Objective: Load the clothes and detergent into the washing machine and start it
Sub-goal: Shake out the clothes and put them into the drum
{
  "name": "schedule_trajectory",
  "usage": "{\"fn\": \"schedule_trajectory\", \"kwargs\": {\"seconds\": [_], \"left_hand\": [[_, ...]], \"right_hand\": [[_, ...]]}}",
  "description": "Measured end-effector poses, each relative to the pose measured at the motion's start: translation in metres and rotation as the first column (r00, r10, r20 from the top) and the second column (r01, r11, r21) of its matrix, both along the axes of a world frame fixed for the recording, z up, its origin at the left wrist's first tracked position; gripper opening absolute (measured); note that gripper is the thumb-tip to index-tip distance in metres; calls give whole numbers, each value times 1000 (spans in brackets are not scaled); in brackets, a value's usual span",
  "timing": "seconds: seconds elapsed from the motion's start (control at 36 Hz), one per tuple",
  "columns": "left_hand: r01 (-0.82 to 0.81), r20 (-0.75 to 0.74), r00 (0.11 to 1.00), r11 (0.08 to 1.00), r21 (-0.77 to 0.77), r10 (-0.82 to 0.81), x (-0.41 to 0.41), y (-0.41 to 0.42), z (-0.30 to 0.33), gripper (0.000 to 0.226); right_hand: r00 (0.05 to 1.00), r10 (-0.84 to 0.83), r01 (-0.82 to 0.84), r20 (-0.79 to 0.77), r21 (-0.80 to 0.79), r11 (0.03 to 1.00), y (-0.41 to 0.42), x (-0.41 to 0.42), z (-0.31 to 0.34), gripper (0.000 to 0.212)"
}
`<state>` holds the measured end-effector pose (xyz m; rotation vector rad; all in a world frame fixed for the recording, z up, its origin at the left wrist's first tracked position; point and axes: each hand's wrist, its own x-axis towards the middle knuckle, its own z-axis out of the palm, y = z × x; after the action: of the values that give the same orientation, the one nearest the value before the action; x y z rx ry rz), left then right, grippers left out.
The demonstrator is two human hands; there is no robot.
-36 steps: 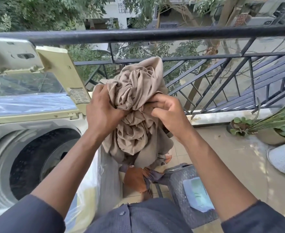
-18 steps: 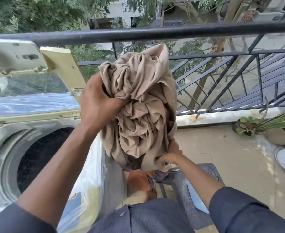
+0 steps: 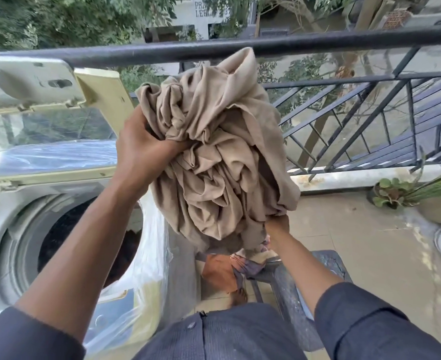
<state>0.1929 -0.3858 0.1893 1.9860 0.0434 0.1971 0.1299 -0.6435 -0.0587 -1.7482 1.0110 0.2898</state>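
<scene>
Beige cloth (image 3: 214,157) is filling the middle of the view, a soft, matte bundle bunched into many deep folds and twists, with 1 loose flap standing up at the top in front of the dark balcony railing (image 3: 318,44). It is hanging in the air, just to the right of the washing machine (image 3: 4,219) and above a grey plastic chair (image 3: 292,289). The left hand (image 3: 141,149) is gripping the upper left part of the bundle, fingers curled and sunk into the folds. The right hand (image 3: 276,227) is reaching under the bundle's lower right edge and is touching the cloth there; its fingers are mostly covered by fabric, so I cannot tell whether they are closing on it. Both forearms are bare, with dark blue sleeves pushed up. The machine is a top loader with its lid (image 3: 40,100) standing raised, a clear window in the lid reflecting trees, and its dark round drum opening (image 3: 66,240) showing below the left forearm. Clear plastic wrap (image 3: 146,261) is covering the machine's right side. Below the bundle an orange and patterned garment (image 3: 222,271) is lying at the chair's front edge, partly hanging toward the tiled floor (image 3: 370,255). Potted plants (image 3: 401,193) are standing along the right edge of the balcony.
</scene>
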Motion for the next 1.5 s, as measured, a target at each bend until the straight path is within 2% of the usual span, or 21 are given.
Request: {"fn": "schedule_trajectory", "kwargs": {"seconds": [0.06, 0.08, 0.14, 0.19, 0.28, 0.39, 0.44, 0.47, 0.53, 0.61, 0.69, 0.81, 0.92, 1.03, 1.11, 1.25, 1.36, 1.42, 1.5], "left_hand": [[-13, -7, 1000, 997, 70, 13, -3, 0, -2, 68], [-26, -11, 1000, 993, 118, 27, -6, -1, -1, 64], [-43, 9, 999, 976, 212, 43, -10, -3, -4, 51], [-36, 39, 999, 949, 314, 25, -12, -4, -10, 45], [-10, 34, 999, 909, 417, -4, -10, -6, -22, 53], [25, -22, 1000, 878, 478, -17, -11, -13, -36, 57], [27, -45, 999, 875, 483, -6, -13, -17, -41, 59], [23, -56, 998, 876, 482, 5, -13, -18, -44, 59], [9, -66, 997, 875, 485, 26, -12, -18, -51, 59], [-23, -86, 994, 890, 456, 69, -10, -16, -58, 67], [-51, -118, 987, 899, 435, 113, -14, -21, -59, 77], [-34, -165, 980, 914, 403, 109, -21, -30, -62, 76], [74, -219, 976, 941, 330, 0, -25, -30, -63, 81], [282, -261, 928, 959, 31, -265, -24, -12, -72, 102], [353, -238, 905, 935, -42, -352, -29, -10, -78, 119], [352, -247, 910, 935, 35, -333, -33, -17, -95, 127], [224, -308, 940, 945, 240, -145, -46, -27, -84, 124], [167, -275, 959, 925, 340, -72, -47, -31, -81, 114], [96, -185, 983, 864, 494, -3, -40, -30, -84, 116]], "right_hand": [[997, -81, 79, 19, 111, 991, -12, 1, 9, 31], [991, -132, 124, 33, 168, 978, -18, -1, 19, 32], [957, -276, 239, 93, 287, 928, -27, -3, 37, 24], [923, -341, 267, 180, 341, 902, -30, -4, 55, 20], [868, -336, 194, 366, 374, 907, -25, -3, 86, 10], [801, -272, 73, 534, 364, 928, -13, 2, 127, 27], [778, -177, -7, 602, 291, 957, -7, 2, 142, 23], [774, -127, -36, 620, 243, 969, -4, 3, 147, 28], [774, -38, -57, 632, 129, 990, 2, 2, 159, 38], [756, 90, -76, 649, -50, 996, 8, -2, 170, 33], [754, 139, -65, 642, -138, 988, 19, -6, 179, 25], [765, 260, -95, 589, -297, 950, 42, -8, 192, 27], [733, 314, -127, 603, -333, 934, 51, -7, 205, 33], [739, 336, -182, 584, -307, 934, 49, -5, 212, 49], [719, 379, -250, 583, -292, 923, 50, -5, 214, 56], [680, 450, -377, 579, -250, 892, 57, -9, 215, 57], [619, 491, -485, 613, -194, 853, 59, -14, 215, 53], [587, 520, -527, 620, -196, 827, 59, -15, 214, 48], [566, 538, -572, 625, -172, 802, 55, -13, 211, 45]]}}
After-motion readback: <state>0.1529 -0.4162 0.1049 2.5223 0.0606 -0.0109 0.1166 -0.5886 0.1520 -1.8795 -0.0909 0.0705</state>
